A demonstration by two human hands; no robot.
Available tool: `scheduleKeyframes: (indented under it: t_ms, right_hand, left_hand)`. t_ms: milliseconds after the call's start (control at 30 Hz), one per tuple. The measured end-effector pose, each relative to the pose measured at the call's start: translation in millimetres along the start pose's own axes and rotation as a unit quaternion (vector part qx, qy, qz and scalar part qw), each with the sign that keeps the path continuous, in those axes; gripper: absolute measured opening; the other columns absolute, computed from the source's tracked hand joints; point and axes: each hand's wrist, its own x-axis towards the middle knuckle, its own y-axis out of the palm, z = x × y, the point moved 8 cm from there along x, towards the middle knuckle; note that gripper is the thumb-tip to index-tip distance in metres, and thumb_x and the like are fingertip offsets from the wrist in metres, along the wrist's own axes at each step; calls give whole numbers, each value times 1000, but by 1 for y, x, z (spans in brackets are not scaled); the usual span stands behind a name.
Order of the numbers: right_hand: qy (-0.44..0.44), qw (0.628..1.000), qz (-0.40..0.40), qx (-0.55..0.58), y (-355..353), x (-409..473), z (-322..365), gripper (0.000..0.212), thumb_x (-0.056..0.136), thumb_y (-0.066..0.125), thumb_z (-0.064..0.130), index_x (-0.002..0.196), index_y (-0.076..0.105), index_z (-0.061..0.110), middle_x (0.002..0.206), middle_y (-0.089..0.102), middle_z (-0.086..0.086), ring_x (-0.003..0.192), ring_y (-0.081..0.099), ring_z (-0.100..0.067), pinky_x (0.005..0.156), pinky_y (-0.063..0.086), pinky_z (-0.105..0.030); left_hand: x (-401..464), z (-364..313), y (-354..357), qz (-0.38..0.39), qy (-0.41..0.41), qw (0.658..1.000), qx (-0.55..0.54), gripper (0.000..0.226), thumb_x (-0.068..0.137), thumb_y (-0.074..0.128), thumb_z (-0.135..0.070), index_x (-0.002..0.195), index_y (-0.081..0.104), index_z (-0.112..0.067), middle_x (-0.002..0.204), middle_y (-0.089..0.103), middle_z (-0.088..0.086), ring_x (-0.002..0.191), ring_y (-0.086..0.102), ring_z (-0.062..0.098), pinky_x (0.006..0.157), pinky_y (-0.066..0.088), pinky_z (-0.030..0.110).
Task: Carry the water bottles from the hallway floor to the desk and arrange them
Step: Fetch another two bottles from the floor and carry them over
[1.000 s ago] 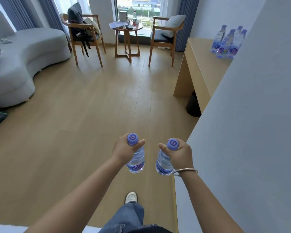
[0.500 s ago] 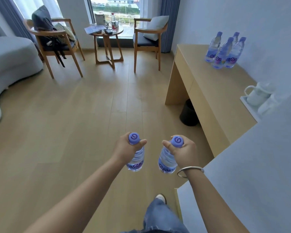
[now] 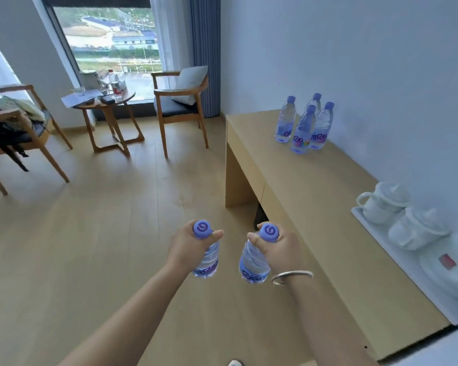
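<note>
Over the wood floor (image 3: 95, 247), beside the counter's near front edge: left hand (image 3: 189, 248), fingers curled round the neck of a bottle (image 3: 208, 261) just under its purple cap (image 3: 202, 229); bottle hangs upright, label low on the body. Right hand (image 3: 282, 250), same grip on a second bottle (image 3: 251, 265), cap (image 3: 269, 232) showing above the thumb; silver bangle (image 3: 291, 276) on that wrist. Both carried bottles are in the air, near each other but apart, clear of the counter (image 3: 302, 207). Far end of counter, close to the wall: four standing bottles (image 3: 303, 128), purple caps, clustered tightly, two in front and two behind. Near end of counter: white tray (image 3: 381, 235) with a white pot (image 3: 384, 203) and a lidded white vessel (image 3: 418, 227); details blurred. Under counter: dark bin (image 3: 259, 216), partly hidden. Beyond: round table (image 3: 109, 112) with papers and small items, armchair (image 3: 180, 101) with cushion to its right, another chair (image 3: 19, 133) with clothing to its left, window (image 3: 111, 43) behind.
</note>
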Motion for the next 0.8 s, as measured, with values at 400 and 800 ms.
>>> scheduleKeyframes:
  t_ms: [400,800]
  right_hand:
    - [27,982,-184,-14,-102,125,-6,31,75,75,16,78,57,-8,74,59,-23,66,49,-20,64,45,-28]
    - [98,954,-278,-58,-130,243,-41,30,74,77,22,86,63,-2,84,66,-18,83,60,-32,75,48,-34]
  left_hand:
    - [143,-100,122,77,60,993,-66,41,62,83,-37,73,61,-3,60,55,-4,54,49,9,56,46,17]
    - [274,-155,253,267,66,960,-45,29,67,82,-31,74,59,-16,71,59,2,66,50,16,61,43,22]
